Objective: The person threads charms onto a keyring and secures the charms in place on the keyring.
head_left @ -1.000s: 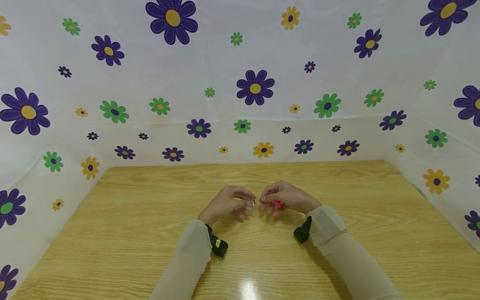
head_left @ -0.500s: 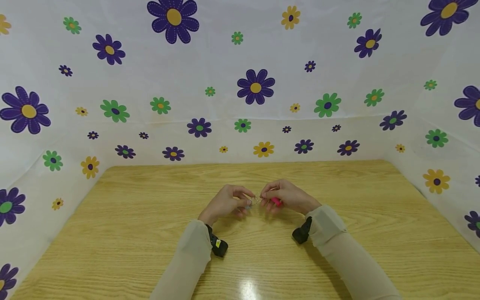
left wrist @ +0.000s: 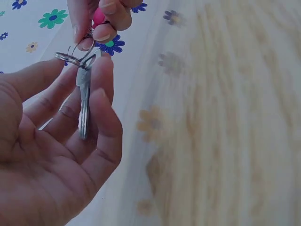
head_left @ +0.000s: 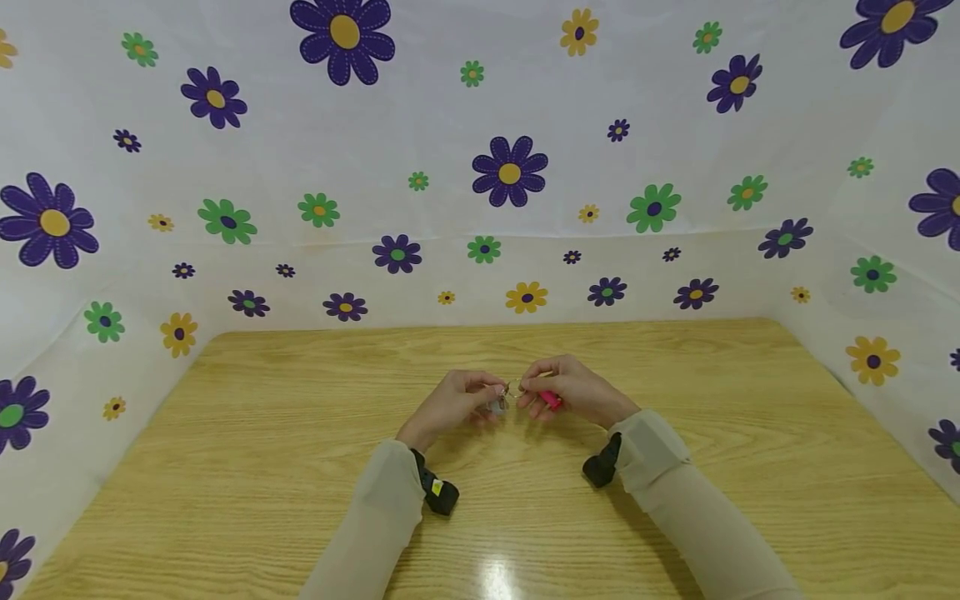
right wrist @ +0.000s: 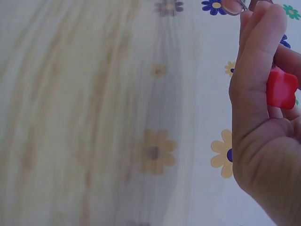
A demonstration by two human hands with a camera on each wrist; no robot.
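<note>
Just above the table, both hands meet over a metal key ring (head_left: 515,388). My left hand (head_left: 456,407) pinches a small coiled ring (left wrist: 68,59) by its thumb tip. A silver key (left wrist: 83,103) hangs from the rings against the left fingers, blade down. My right hand (head_left: 577,392) pinches the other side of the ring with its fingertips. Tucked in the right palm is a small pink-red piece (right wrist: 282,88) with rounded edges, its kind unclear; in the left wrist view it shows between the right fingers. How the rings link is too small to tell.
A wood-grain table (head_left: 300,500) lies under both forearms. White cloth with printed flowers (head_left: 510,172) walls off its back and sides. Each wrist wears a black camera (head_left: 440,496) on a strap.
Left thumb and fingers have shifted on the key and ring, and the key now hangs lower at the fingers. My right hand has risen slightly, still holding the pink piece.
</note>
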